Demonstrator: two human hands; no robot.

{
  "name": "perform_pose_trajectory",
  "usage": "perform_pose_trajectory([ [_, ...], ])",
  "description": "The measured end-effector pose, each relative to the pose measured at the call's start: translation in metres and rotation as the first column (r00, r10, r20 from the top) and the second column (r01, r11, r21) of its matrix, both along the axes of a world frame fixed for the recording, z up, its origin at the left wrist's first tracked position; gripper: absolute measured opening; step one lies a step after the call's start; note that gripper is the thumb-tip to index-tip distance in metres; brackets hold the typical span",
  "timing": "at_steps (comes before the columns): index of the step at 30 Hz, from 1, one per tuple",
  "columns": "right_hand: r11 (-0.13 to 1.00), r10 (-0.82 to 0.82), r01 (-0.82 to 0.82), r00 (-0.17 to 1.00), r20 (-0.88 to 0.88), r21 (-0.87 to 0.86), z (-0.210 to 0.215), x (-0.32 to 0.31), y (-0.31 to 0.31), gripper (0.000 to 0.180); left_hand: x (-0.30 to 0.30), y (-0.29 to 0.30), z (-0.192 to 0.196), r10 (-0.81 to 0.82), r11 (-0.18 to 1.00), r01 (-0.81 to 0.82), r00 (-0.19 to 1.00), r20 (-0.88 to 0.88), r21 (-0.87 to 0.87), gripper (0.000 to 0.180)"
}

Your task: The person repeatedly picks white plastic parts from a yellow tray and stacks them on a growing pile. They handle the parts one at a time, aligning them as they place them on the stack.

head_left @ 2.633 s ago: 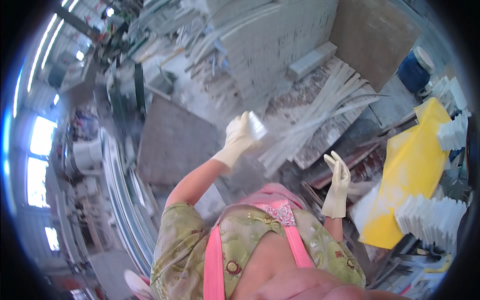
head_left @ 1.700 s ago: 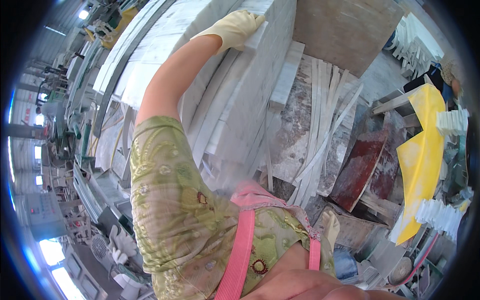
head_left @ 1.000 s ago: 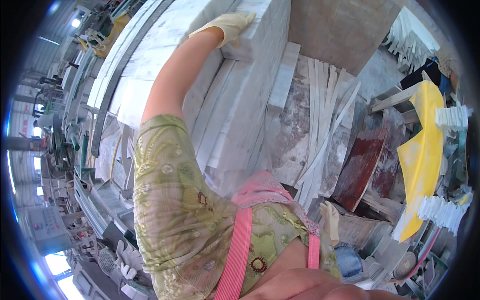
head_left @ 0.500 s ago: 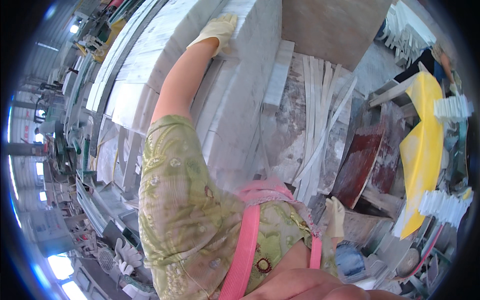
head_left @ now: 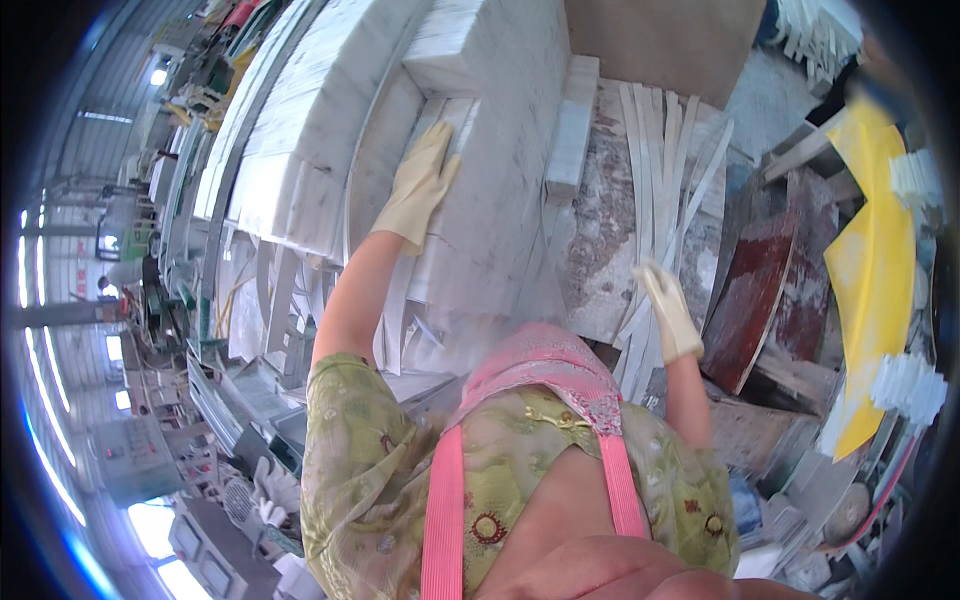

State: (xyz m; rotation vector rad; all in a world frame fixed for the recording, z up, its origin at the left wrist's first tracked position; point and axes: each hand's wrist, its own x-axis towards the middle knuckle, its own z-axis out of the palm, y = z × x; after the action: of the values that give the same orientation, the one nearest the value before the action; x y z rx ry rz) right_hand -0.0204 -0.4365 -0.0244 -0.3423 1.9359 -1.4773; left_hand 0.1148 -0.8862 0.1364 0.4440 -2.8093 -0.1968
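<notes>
My left hand, in a cream rubber glove, lies stretched over a stack of white, grey-veined stone slabs. Its fingers are extended and rest on the lower step of the stack, beside a taller block. My right hand, gloved alike, is beside the lower ends of several long pale strips. The fingers on that hand are partly spread and nothing shows in them; whether they touch a strip I cannot tell. The strips lie across a worn, white-stained board.
A brown sheet stands at the far side. On the right are a dark red panel, a bent yellow sheet and bundles of white strips. A person's arm shows blurred at upper right. Machinery and a grey control box are at left.
My left hand has slid nearer along the stack, from the taller part to the lower step. My right hand has come up and forward toward the strips. My view has shifted slightly.
</notes>
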Motion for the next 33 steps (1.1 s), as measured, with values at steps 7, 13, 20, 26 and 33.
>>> perform_pose_trajectory([
  [7, 0.927, 0.161, -0.236, 0.953, -0.258, -0.290, 0.056, -0.045, -0.191, 0.079, -0.003, 0.019, 0.007, 0.093, 0.980, -0.079, 0.993, -0.073, 0.180, 0.053],
  [13, 0.870, 0.038, -0.188, 0.947, -0.318, -0.456, 0.105, -0.061, -0.308, 0.089, -0.002, 0.021, 0.014, 0.122, 0.976, -0.121, 0.993, 0.010, 0.181, 0.055],
  [20, 0.868, -0.093, -0.230, 0.796, -0.598, -0.441, 0.151, -0.071, -0.375, 0.095, -0.002, 0.017, 0.007, 0.109, 0.986, -0.097, 0.991, -0.078, 0.135, 0.052],
  [26, 0.961, -0.135, -0.183, 0.337, -0.932, -0.206, 0.165, -0.075, -0.406, 0.089, -0.002, 0.016, 0.006, 0.095, 0.990, -0.081, 0.988, -0.123, 0.113, 0.054],
  [33, 0.913, -0.224, -0.189, 0.510, -0.831, -0.362, 0.172, -0.069, -0.447, 0.083, -0.003, 0.014, -0.001, 0.113, 0.989, -0.097, 0.983, -0.148, 0.113, 0.052],
])
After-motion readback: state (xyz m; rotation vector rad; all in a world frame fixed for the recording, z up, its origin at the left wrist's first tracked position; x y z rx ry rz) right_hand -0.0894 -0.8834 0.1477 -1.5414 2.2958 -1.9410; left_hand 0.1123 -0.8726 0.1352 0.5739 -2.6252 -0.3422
